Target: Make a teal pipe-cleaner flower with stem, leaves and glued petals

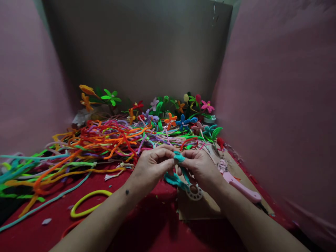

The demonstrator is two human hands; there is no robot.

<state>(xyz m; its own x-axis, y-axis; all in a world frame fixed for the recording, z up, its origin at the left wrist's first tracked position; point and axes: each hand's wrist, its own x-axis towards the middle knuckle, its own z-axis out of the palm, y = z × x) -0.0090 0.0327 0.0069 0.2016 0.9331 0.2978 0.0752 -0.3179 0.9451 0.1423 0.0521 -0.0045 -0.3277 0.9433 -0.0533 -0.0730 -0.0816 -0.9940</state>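
Note:
My left hand point(160, 161) and my right hand point(198, 165) meet over the front of the work area. Between their fingertips they pinch a teal pipe cleaner point(179, 157), bent into a small fuzzy shape. A teal length hangs down from my right fingers. Just below lie teal pipe-cleaner loops point(174, 180), partly behind my fingers; whether they join the held piece I cannot tell. Beside these loops rests a white disc with holes point(194, 192) on a cardboard sheet point(199, 210). Both thumbs press against the held piece, and some fingers are hidden behind it.
A heap of colourful pipe cleaners point(112, 136) spreads over the red cloth point(147, 217) to the left. Finished fuzzy flowers point(183, 122) stand along the back. A pink-handled tool point(243, 187) lies right of my right hand. Yellow ring point(90, 203) at front left.

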